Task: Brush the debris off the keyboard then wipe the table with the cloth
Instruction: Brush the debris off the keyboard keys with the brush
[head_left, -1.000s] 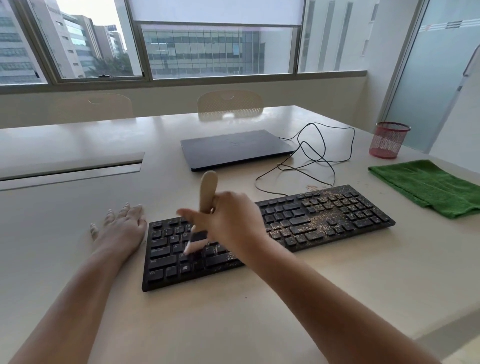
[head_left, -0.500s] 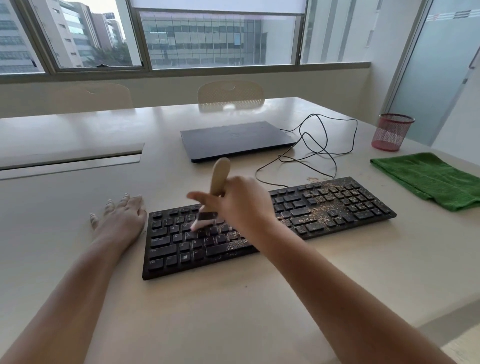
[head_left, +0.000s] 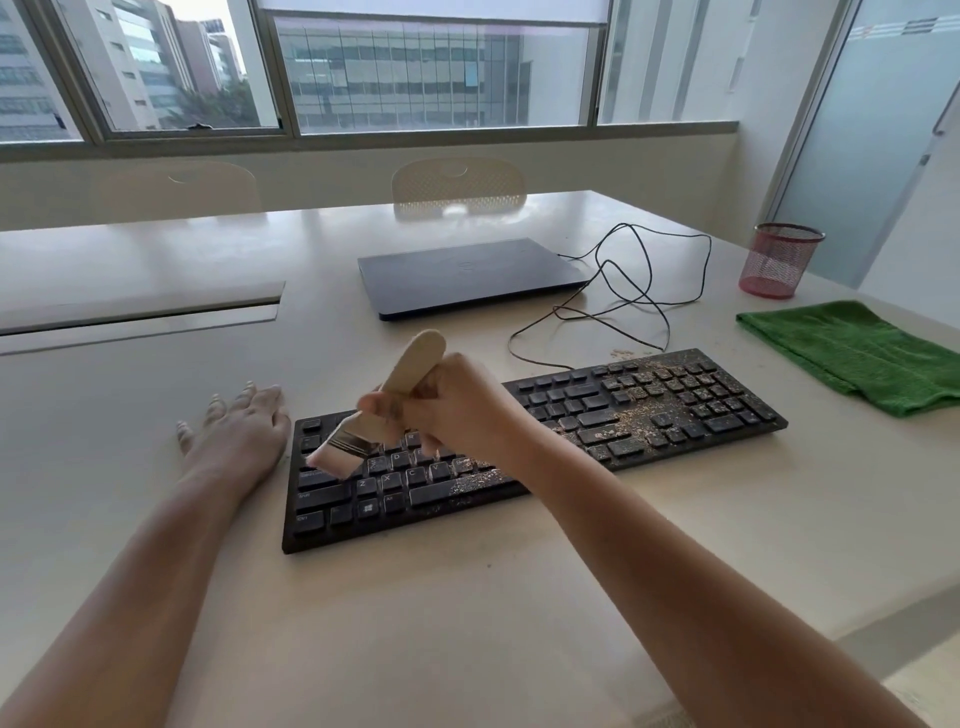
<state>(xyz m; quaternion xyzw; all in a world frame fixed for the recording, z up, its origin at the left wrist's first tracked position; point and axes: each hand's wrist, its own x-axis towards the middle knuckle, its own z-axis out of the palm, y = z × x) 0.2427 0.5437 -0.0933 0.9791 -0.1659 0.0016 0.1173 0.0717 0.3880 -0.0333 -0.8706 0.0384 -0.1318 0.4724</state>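
A black keyboard (head_left: 649, 410) lies across the beige table (head_left: 467, 623), strewn with tan crumbs over its middle and right keys. My right hand (head_left: 457, 405) grips the wooden handle of a flat paintbrush (head_left: 363, 431), whose pale bristles touch the keys at the left end. My left hand (head_left: 239, 431) rests flat on the table, fingers spread, against the keyboard's left edge. A folded green cloth (head_left: 857, 353) lies at the right of the table, apart from both hands.
A closed dark laptop (head_left: 467, 275) sits behind the keyboard, with a looped black cable (head_left: 623, 291) to its right. A red mesh cup (head_left: 779, 260) stands at the far right. A few crumbs (head_left: 621, 353) lie behind the keyboard. Two chairs stand across the table.
The brush has swung so its bristles now point left and sit on the left-end keys. My left hand has stayed in place.
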